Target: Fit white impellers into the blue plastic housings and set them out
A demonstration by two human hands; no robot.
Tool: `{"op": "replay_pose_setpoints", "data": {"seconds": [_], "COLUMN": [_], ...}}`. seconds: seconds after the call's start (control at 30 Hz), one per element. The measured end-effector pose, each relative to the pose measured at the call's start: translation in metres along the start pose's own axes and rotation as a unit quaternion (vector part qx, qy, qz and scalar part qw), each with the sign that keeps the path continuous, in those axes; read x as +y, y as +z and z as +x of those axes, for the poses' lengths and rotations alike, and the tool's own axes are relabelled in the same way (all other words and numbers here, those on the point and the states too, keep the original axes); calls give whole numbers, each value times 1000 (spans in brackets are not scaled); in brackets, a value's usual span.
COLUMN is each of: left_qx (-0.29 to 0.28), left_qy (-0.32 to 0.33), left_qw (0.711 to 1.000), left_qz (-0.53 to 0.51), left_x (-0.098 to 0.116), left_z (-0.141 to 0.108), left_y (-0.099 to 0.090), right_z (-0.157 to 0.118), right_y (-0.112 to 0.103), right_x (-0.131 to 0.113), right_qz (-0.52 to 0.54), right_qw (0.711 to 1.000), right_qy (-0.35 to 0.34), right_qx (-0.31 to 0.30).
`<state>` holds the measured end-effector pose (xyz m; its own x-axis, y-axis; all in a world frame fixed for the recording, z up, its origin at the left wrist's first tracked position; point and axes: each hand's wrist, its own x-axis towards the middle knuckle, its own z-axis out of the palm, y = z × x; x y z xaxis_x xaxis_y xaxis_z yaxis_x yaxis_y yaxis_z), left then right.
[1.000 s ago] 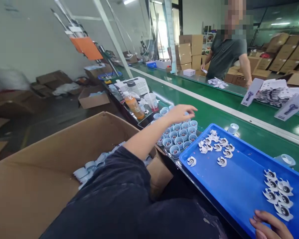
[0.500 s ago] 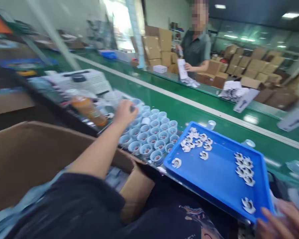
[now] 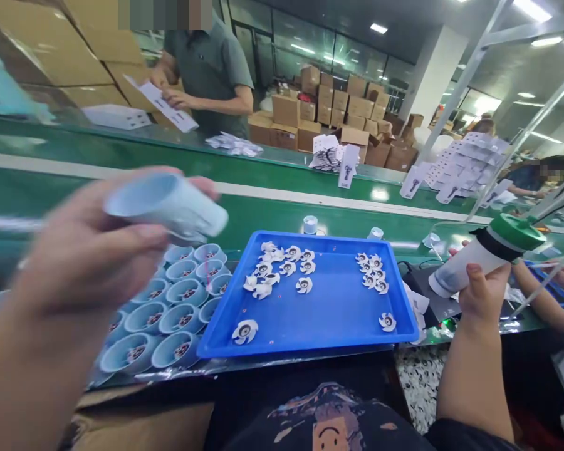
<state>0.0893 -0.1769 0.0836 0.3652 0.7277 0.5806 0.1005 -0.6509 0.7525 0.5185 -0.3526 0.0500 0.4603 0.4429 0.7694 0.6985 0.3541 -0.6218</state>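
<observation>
The left hand (image 3: 89,244) is lifted over the cups at the left of the table (image 3: 275,216), fingers and thumb closed around a light-blue cup (image 3: 169,207) that lies tipped on its side in the grip, clear of everything below. The right hand (image 3: 487,288) is wrapped round a whitish bottle-like object (image 3: 458,269) with a green top and a black band, held slanted to the right of the blue tray (image 3: 329,316). Under and beside the left hand, a block of upright blue cups (image 3: 169,317) stands close together against the tray's left side; those whose insides show hold small dark and reddish parts, so that much looks done for them. Whether the raised cup has anything inside cannot be told, and the hand and forearm hide part of the block, so no full count is possible. In the tray, white fan wheels (image 3: 292,253) lie loose: a larger group at the left, a tighter cluster at the right, and single ones near the two front corners. No wheel shows in any visible cup, so these appear to be unfitted. Beyond the tray's far edge stand a few small pale cups (image 3: 310,225). Across the table, a person in a grey-green shirt (image 3: 216,69) handles a printed white carton (image 3: 167,106).
</observation>
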Motion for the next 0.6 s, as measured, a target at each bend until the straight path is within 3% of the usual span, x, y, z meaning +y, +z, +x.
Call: {"op": "replay_pose_setpoints", "data": {"seconds": [0.07, 0.13, 0.23, 0.27, 0.33, 0.47, 0.6], "left_qx": [-55, -129, -263, -300, -336, -338, -346], "left_qy": [-22, -13, 48, 70, 104, 100, 60], "left_qw": [997, 991, 961, 947, 931, 933, 936], "left_qz": [-47, -35, 74, 92, 93, 70, 33], "left_x": [10, 20, 33, 37, 43, 52, 55], "left_z": [-11, -22, -34, -36, -40, -43, -45], "left_y": [22, 56, 111, 126, 150, 174, 180], "right_z": [-6, -11, -13, -13, -10, -7, -11], "right_y": [4, 7, 23, 32, 51, 76, 73], "right_x": [-12, -33, -78, -94, -120, -140, -132], "right_qz": [82, 163, 259, 285, 322, 421, 429], "right_qw": [994, 977, 938, 930, 906, 866, 855], "right_qy": [59, 121, 204, 216, 253, 260, 268], "right_qx": [-30, -64, -108, -86, -105, -74, -111]}}
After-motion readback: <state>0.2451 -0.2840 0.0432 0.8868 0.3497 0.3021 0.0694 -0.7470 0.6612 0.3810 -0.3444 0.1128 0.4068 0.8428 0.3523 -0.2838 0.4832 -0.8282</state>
